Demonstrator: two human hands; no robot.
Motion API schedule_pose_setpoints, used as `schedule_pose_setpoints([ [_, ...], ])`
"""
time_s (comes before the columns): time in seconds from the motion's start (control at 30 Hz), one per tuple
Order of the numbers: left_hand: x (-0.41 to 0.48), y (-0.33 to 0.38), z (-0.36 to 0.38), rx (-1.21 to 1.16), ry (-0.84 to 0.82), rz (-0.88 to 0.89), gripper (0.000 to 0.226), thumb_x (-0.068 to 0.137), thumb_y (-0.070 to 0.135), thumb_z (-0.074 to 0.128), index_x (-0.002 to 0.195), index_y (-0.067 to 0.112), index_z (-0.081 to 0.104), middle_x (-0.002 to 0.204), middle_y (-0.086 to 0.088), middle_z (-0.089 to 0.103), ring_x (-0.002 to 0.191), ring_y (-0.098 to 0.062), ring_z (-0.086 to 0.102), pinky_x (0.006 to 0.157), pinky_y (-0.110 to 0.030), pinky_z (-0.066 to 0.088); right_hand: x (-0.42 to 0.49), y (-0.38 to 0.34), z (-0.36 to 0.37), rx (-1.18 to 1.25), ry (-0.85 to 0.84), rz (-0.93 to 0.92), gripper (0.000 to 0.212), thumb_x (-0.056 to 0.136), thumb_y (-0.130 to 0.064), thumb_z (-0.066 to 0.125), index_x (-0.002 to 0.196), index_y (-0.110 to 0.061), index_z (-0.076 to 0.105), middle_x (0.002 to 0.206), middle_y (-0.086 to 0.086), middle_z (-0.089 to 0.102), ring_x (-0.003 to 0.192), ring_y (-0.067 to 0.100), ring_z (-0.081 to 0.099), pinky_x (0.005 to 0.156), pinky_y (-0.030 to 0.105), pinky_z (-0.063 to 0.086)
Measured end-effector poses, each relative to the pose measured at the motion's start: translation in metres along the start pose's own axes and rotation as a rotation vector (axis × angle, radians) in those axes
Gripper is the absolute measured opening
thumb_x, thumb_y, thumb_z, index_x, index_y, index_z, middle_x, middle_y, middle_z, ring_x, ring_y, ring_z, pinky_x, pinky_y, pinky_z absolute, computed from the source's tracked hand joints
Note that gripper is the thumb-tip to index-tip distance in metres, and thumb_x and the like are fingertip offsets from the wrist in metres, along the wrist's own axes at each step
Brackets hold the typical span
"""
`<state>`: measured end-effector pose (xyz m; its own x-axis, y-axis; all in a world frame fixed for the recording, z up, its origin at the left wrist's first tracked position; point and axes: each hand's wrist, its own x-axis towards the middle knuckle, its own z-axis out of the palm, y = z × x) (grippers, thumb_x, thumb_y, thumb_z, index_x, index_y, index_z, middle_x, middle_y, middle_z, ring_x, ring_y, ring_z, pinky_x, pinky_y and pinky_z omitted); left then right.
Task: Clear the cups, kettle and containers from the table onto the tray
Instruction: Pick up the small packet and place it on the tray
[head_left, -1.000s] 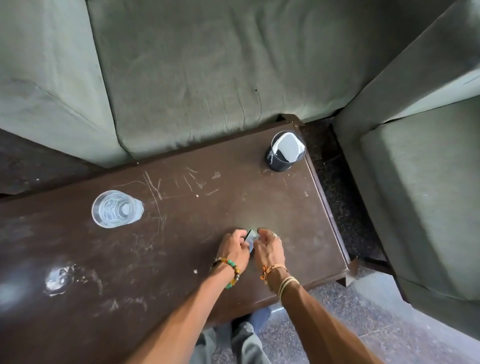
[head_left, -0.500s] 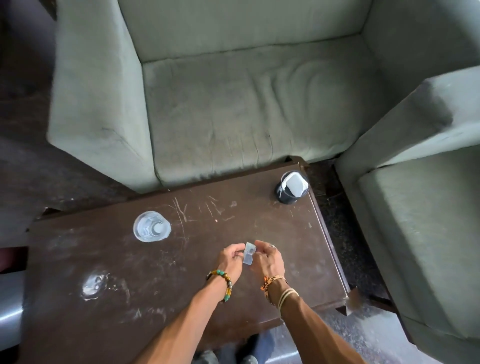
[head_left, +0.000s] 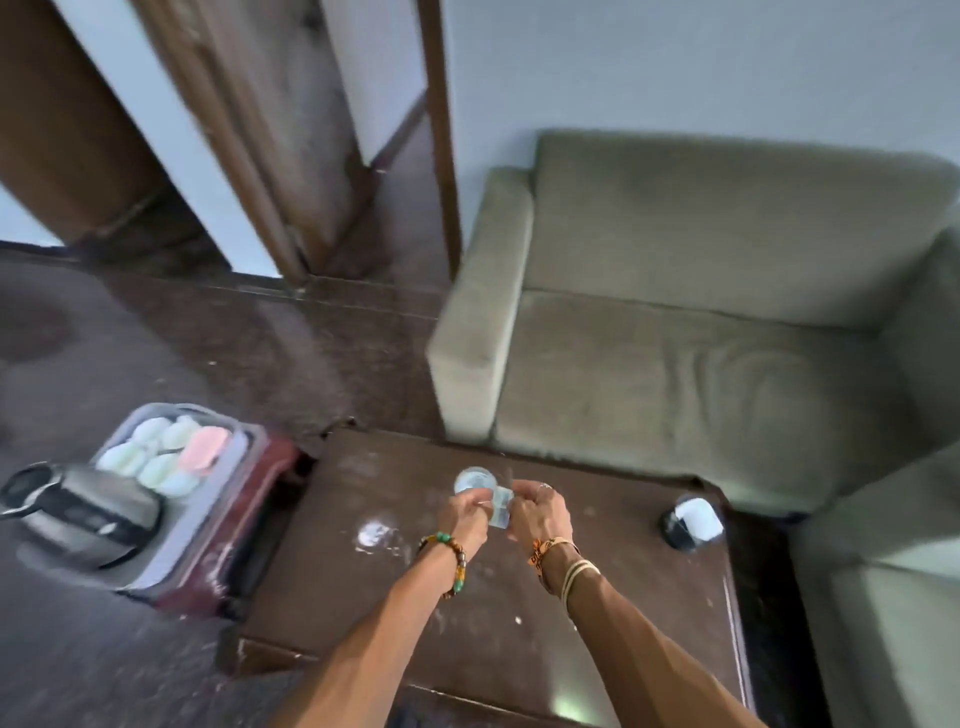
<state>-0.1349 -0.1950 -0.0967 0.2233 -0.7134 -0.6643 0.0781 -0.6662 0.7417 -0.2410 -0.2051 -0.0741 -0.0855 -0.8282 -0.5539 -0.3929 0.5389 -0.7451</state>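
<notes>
My left hand (head_left: 464, 512) and my right hand (head_left: 537, 512) pinch a small clear packet (head_left: 500, 508) between them above the dark brown table (head_left: 597, 613). Just behind the hands a clear glass (head_left: 471, 479) stands on the table. A dark cup with a shiny lid (head_left: 691, 521) stands at the table's far right corner. To the left, on the floor, a grey tray (head_left: 236, 470) holds several pale cups (head_left: 163, 460) and a steel kettle (head_left: 83, 506).
A green sofa (head_left: 701, 338) stands behind the table, and a second sofa seat (head_left: 893, 597) is at the right. A dark red case (head_left: 244, 519) lies under the tray. A wooden door frame (head_left: 249, 156) is at the far left.
The view has swung up and to the left, bringing the tray and kettle into sight. Both hands have lifted the small packet off the table and still hold it.
</notes>
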Motion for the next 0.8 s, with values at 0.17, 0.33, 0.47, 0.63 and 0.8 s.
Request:
schedule_pose_setpoints([
  [0.17, -0.029, 0.036, -0.093, -0.065, 0.081, 0.078, 0.026, 0.090, -0.010, 0.047, 0.107, 0.000, 0.064, 0.065, -0.009, 0.058, 0.047, -0.012, 0.042, 0.050, -0.025, 0.033, -0.038, -0.071, 0.055, -0.069, -0.093, -0.189, 0.025, 0.076, -0.001, 0.052, 0.092, -0.006, 0.071, 0.096, 0.020, 0.072, 0.092, 0.038, 0.068, 0.082, 0.052, 0.056],
  [0.33, -0.049, 0.025, -0.208, -0.193, 0.224, 0.097, 0.029, 0.090, -0.010, 0.043, 0.107, 0.000, 0.064, 0.079, -0.015, 0.057, 0.049, -0.013, 0.042, 0.053, -0.024, 0.034, -0.092, -0.113, 0.149, -0.128, -0.216, -0.269, 0.035, 0.078, -0.006, 0.053, 0.105, -0.017, 0.073, 0.108, 0.013, 0.072, 0.100, 0.033, 0.067, 0.089, 0.047, 0.055],
  [0.47, -0.064, -0.016, -0.289, -0.164, 0.264, 0.056, 0.029, 0.091, -0.004, 0.048, 0.114, 0.001, 0.063, 0.103, -0.030, 0.062, 0.064, -0.016, 0.050, 0.061, -0.027, 0.043, -0.132, -0.110, 0.229, -0.163, -0.291, -0.220, 0.040, 0.081, -0.007, 0.053, 0.115, -0.018, 0.070, 0.112, 0.009, 0.071, 0.100, 0.031, 0.068, 0.090, 0.043, 0.056],
  [0.63, -0.075, -0.057, -0.379, -0.159, 0.323, 0.008, 0.029, 0.090, -0.001, 0.050, 0.115, 0.002, 0.065, 0.095, -0.029, 0.059, 0.064, -0.020, 0.050, 0.057, -0.025, 0.041, -0.178, -0.107, 0.319, -0.231, -0.367, -0.210, 0.042, 0.078, -0.011, 0.053, 0.114, -0.023, 0.070, 0.111, 0.009, 0.071, 0.101, 0.032, 0.067, 0.094, 0.044, 0.054],
  [0.8, -0.078, -0.062, -0.460, -0.051, 0.352, 0.066, 0.032, 0.095, 0.010, 0.052, 0.125, 0.000, 0.058, 0.127, -0.022, 0.060, 0.092, -0.019, 0.056, 0.085, -0.033, 0.051, -0.196, -0.131, 0.388, -0.254, -0.396, -0.245, 0.032, 0.081, -0.016, 0.060, 0.110, -0.021, 0.073, 0.111, 0.007, 0.072, 0.104, 0.030, 0.066, 0.093, 0.044, 0.054],
])
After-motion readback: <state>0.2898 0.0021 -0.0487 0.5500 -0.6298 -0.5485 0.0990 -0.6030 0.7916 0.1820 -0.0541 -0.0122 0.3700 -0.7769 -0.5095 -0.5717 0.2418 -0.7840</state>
